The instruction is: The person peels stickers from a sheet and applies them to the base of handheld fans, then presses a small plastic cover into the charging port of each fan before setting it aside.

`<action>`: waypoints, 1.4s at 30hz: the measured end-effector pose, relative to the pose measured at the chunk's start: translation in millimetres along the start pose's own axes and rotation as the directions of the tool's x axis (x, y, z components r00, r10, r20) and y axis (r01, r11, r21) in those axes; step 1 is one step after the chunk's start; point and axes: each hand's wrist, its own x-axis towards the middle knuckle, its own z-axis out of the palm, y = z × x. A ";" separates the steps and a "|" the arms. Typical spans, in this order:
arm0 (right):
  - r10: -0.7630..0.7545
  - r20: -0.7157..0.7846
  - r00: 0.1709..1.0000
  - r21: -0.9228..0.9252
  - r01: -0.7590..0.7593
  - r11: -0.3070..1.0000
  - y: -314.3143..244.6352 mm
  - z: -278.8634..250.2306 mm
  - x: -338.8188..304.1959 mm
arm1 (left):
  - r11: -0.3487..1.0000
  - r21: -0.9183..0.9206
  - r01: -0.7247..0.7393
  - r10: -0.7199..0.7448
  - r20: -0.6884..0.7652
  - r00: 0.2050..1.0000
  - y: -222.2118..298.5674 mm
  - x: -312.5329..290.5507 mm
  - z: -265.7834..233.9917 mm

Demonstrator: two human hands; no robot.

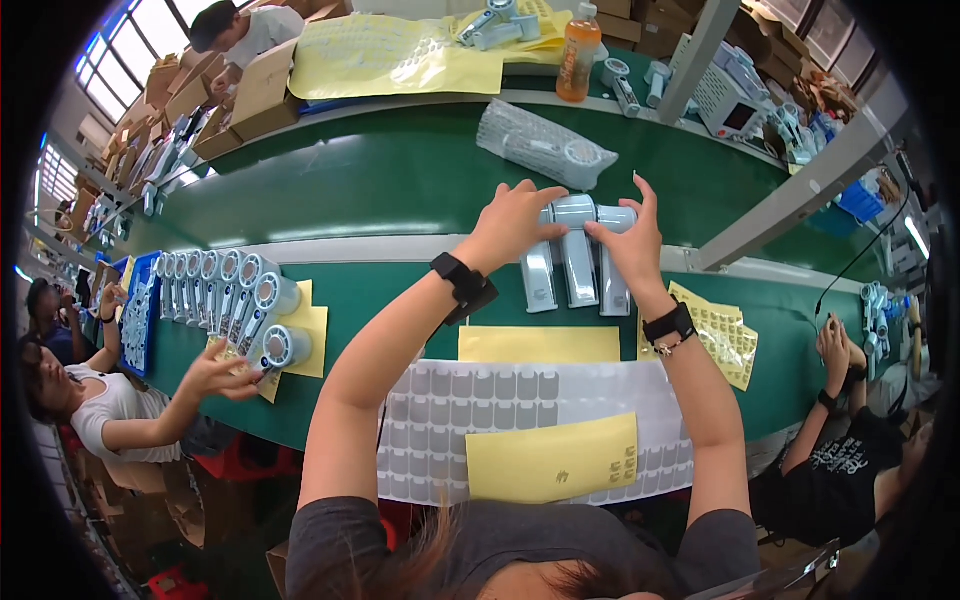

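Note:
Three light-blue devices shaped like hair dryers, each with a drum-shaped head and a flat handle, lie side by side with their handles toward me. My left hand point(512, 226) closes over the head of the left device point(538, 278), its thumb near the middle device point(578, 268). Around the head of the right device point(613, 281) are the thumb and fingers of my right hand point(634, 240). Nearer me are a yellow sheet point(540, 344), a white sheet of grey labels point(420, 430) and another yellow sheet point(550, 460) on top of it.
A bubble-wrapped device point(545, 145) lies beyond my hands, near an orange bottle point(578, 55). More devices point(225, 280) stand in a row at left, by a co-worker's hand point(218, 372). Another co-worker's hands point(835, 345) are at right. A metal post point(790, 205) rises at right.

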 end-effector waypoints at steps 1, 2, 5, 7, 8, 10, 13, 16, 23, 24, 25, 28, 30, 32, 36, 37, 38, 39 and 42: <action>0.025 0.011 1.000 -0.011 -0.025 1.000 0.4 6.5 10.9 | 1.000 0.001 0.008 -0.008 -0.018 1.000 -6.1 8.2 -3.0; 0.049 0.020 0.999 -0.024 -0.049 0.999 0.0 12.9 21.6 | 1.000 0.002 0.015 -0.015 -0.036 0.999 -11.7 16.1 -6.2; 0.041 -0.024 0.999 -0.070 -0.042 0.997 -1.8 34.3 40.7 | 0.997 0.069 0.023 -0.019 -0.054 0.998 -33.6 35.5 -21.7; 0.002 -0.113 0.994 -0.130 -0.016 0.991 -9.1 53.3 45.8 | 0.994 0.107 0.036 -0.029 -0.071 0.997 -49.2 38.9 -34.2; -0.015 -0.103 0.995 -0.122 0.002 0.993 -18.8 62.7 43.8 | 0.992 0.121 0.043 -0.032 -0.090 0.995 -59.1 34.7 -42.6; -0.261 -0.119 0.958 -0.091 0.251 0.964 -41.1 74.5 33.3 | 0.988 0.146 0.050 -0.032 -0.127 0.991 -74.1 31.4 -56.5; -0.376 -0.120 0.919 -0.048 0.373 0.926 -53.7 87.9 49.2 | 0.986 0.138 0.088 -0.067 -0.152 0.986 -86.9 34.3 -72.2; -0.386 -0.079 0.919 0.018 0.388 0.921 -57.0 112.6 68.4 | 0.980 0.128 0.150 -0.132 -0.145 0.981 -112.0 43.9 -80.0; -0.385 -0.005 0.923 -0.330 0.362 0.872 -28.5 155.0 71.5 | 0.988 0.005 0.156 -0.156 0.005 0.988 -175.3 59.8 -77.0; -0.443 -0.024 0.896 -0.364 0.405 0.839 -28.0 156.9 74.5 | 0.982 0.054 0.181 -0.180 -0.020 0.983 -167.4 59.3 -77.3; -0.494 -0.059 0.867 -0.410 0.431 0.804 -26.6 153.9 79.6 | 0.971 -0.022 0.237 -0.237 -0.069 0.969 -155.9 59.7 -70.3; -0.521 -0.040 0.853 -0.410 0.461 0.787 -31.2 160.1 75.8 | 0.961 0.105 0.254 -0.214 -0.294 0.932 -141.0 36.0 -58.5; -0.548 -0.034 0.836 -0.442 0.479 0.758 -7.7 150.4 82.9 | 0.948 0.207 0.243 -0.146 -0.396 0.906 -115.4 25.1 -58.2; -0.521 -0.019 0.853 -0.360 0.481 0.800 -0.3 135.3 85.0 | 0.979 0.156 0.134 -0.112 -0.144 0.983 -77.0 -17.4 -91.7; -0.405 0.071 0.911 -0.087 0.411 0.908 -17.4 107.1 58.3 | 0.975 0.210 0.074 -0.065 -0.048 0.997 -71.0 -181.7 -147.4; -0.342 0.130 0.931 -0.012 0.347 0.938 -23.7 93.4 51.5 | 0.957 0.272 0.104 -0.061 -0.163 0.985 -76.8 -226.3 -153.9; -0.291 0.203 0.935 0.071 0.283 0.957 -32.7 87.2 41.7 | 0.887 0.318 0.334 -0.294 -0.169 0.941 -75.6 -269.4 -163.9; -0.293 0.199 0.935 0.075 0.284 0.956 -37.7 78.6 33.3 | 0.803 0.321 0.501 -0.467 -0.182 0.865 -76.7 -299.8 -166.5; -0.315 0.278 0.907 0.173 0.275 0.946 -50.9 59.3 3.3 | 0.746 0.220 0.628 -0.581 -0.245 0.776 -105.0 -350.6 -152.0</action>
